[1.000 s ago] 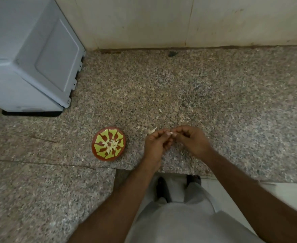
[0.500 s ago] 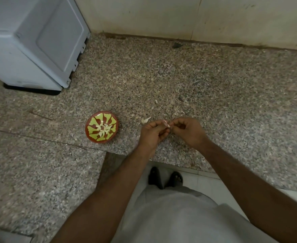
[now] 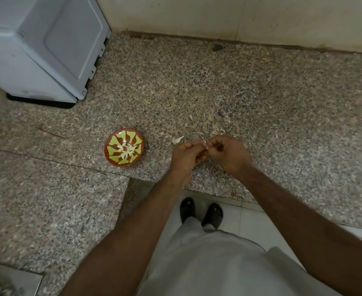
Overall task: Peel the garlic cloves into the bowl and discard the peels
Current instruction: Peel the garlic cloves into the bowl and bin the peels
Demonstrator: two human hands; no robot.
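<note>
Left hand (image 3: 187,154) and right hand (image 3: 229,154) meet above the near edge of the speckled granite counter (image 3: 261,99), fingers curled, both pinching one small pale garlic clove (image 3: 205,144). Left of them: red-and-yellow patterned bowl (image 3: 111,155) holding peeled cloves. Just beyond: loose whitish peel (image 3: 177,139).

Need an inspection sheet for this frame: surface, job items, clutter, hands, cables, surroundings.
Surface: speckled granite counter, L-shaped, with scattered peel flecks.
Job's things: round red bowl with yellow-green pattern holding pale peeled cloves; small garlic clove pinched between both hands; loose pale garlic piece lying on the counter beside the left hand.
Clutter: dark spot near the wall.
Hands: left hand and right hand, each with a grip on the clove.
Cables: nothing seen.
Surroundings: white boxy appliance at rear left; tiled wall; pale floor.
</note>
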